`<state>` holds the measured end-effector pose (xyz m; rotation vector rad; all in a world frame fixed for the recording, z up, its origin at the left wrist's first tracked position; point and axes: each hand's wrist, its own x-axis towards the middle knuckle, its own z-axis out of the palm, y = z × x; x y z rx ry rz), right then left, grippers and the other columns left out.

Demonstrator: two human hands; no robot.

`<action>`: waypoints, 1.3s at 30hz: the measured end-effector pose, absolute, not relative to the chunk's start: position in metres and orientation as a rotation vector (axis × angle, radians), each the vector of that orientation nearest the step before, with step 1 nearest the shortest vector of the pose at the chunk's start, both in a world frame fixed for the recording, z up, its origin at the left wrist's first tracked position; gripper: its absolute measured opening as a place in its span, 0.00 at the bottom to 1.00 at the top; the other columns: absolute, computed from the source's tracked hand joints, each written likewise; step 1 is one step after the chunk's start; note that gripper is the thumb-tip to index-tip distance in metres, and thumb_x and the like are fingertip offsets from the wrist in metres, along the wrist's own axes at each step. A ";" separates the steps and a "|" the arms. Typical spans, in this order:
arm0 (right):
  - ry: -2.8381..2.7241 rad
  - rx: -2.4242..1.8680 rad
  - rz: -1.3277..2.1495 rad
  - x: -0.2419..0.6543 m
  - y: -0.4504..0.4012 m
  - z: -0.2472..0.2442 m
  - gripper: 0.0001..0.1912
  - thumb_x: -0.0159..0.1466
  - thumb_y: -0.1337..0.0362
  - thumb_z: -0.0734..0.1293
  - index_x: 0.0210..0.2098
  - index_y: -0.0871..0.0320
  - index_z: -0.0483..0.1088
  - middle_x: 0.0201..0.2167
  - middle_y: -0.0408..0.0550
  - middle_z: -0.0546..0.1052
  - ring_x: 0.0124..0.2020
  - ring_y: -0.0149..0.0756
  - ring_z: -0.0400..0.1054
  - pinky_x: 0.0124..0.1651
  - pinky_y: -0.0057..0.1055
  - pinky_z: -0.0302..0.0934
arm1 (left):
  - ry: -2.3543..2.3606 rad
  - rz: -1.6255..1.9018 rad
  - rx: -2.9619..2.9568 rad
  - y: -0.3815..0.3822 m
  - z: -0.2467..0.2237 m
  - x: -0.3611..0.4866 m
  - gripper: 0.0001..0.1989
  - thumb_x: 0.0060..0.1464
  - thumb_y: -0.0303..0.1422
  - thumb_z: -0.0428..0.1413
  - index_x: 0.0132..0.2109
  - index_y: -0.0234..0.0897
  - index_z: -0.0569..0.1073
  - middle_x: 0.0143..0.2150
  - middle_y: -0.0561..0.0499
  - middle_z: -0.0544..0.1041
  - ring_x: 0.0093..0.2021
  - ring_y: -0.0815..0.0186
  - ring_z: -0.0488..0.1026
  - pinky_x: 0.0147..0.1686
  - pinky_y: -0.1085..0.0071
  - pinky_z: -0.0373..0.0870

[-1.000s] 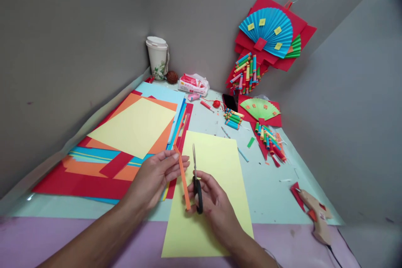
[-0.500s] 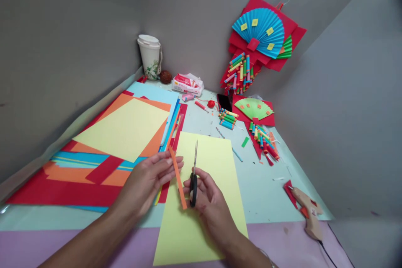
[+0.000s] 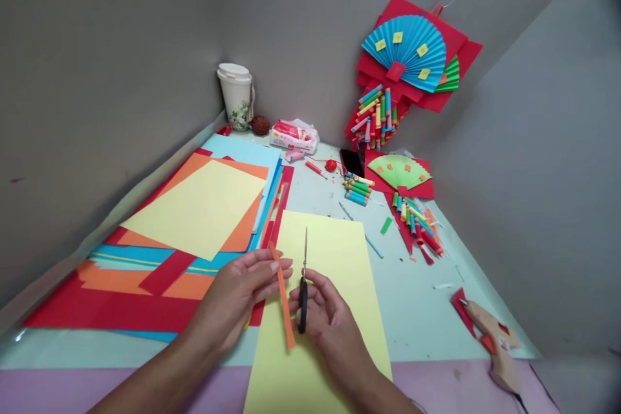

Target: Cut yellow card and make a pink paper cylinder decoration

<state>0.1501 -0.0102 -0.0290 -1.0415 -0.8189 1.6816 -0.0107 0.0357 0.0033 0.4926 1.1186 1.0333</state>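
Here we have plain grey walls [image 3: 121,32] meeting in a corner behind the tabletop [image 3: 417,310], and it's covered in pale green, with a mauve strip [image 3: 436,388] along the near edge! Soft light, the right-hand wall [image 3: 548,174] looking paler and bluer.

Two hands [image 3: 242,281], one pair scissors [image 3: 303,305], one held orange strip [image 3: 284,297], three fans [image 3: 411,45], one cup [image 3: 236,97], one glue gun [image 3: 499,343], one phone [image 3: 351,162].

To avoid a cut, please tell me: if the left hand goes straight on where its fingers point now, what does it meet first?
Probably the scissors in the right hand, just across from the left hand, though depth is unclear from this one view.
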 end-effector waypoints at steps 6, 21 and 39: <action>-0.800 -1.019 1.720 0.149 -0.006 -0.030 0.28 0.54 0.68 0.74 0.52 0.57 0.66 0.40 0.46 0.75 0.41 0.35 0.72 0.44 0.31 0.64 | 1.156 1.034 0.448 0.038 0.001 -0.010 0.03 0.55 0.25 0.60 0.38 0.34 0.73 0.38 0.42 0.83 0.41 0.61 0.81 0.38 0.73 0.79; -0.750 -1.068 1.709 0.141 -0.005 -0.030 0.30 0.46 0.74 0.72 0.49 0.56 0.69 0.38 0.45 0.71 0.35 0.31 0.68 0.34 0.27 0.66 | 1.191 1.058 0.396 0.041 0.001 -0.007 0.03 0.53 0.23 0.60 0.34 0.34 0.76 0.34 0.45 0.83 0.39 0.60 0.82 0.38 0.72 0.79; -0.879 -1.044 1.611 0.140 -0.008 -0.041 0.28 0.50 0.72 0.70 0.50 0.54 0.68 0.38 0.43 0.69 0.36 0.31 0.69 0.33 0.25 0.66 | 1.102 1.134 0.447 0.039 0.006 -0.011 0.02 0.53 0.27 0.62 0.33 0.33 0.75 0.34 0.42 0.83 0.39 0.57 0.82 0.38 0.68 0.80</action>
